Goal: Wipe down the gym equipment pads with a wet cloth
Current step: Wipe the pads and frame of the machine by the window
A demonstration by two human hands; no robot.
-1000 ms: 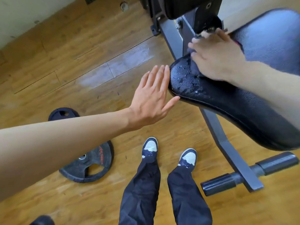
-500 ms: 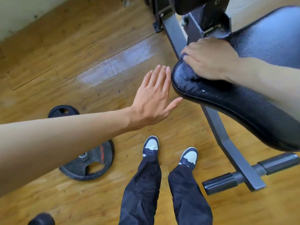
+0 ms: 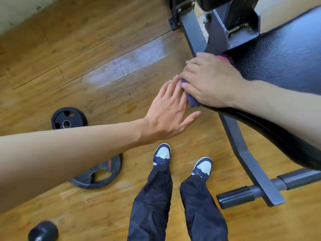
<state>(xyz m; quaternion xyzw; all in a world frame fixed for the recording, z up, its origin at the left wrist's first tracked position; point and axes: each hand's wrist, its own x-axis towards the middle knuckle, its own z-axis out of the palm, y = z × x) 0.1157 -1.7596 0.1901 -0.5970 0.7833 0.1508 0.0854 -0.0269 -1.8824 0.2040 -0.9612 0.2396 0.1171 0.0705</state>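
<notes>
head view, looking down past the person's arms: the right hand (image 3: 211, 80) lies over a dark blue cloth (image 3: 192, 101) at the narrow rounded end of the black bench pad (image 3: 286, 58). its fingers bend over the cloth and press it against the pad's edge, so the cloth is gripped there, with only a fold of it showing below the fingertips. a scrap of pink fabric (image 3: 224, 58) peeks out behind that hand; i cannot tell whether it belongs to the same cloth.

the left hand (image 3: 171, 113) is flat, fingers straight and together, holding nothing. its fingertips touch the cloth just beside the right hand's fingers, as if steadying the end of the pad, though that is my guess.

to my eye the wiping is in progress, not finished. the hand works the very tip of the pad, and the broad top of the pad to the right shines, but i cannot tell wetness from the gloss of the vinyl, so how much is already wiped is unclear. what looks left, by my reckoning, is the pad's lower side edge under the right forearm, the second dark pad (image 3: 217, 4) at the top of the picture, and perhaps the foam roller (image 3: 234, 197) on the grey frame (image 3: 243, 150) near the feet.

two weight plates (image 3: 69, 118) lie on the wooden floor (image 3: 104, 40), well apart from the bench.
</notes>
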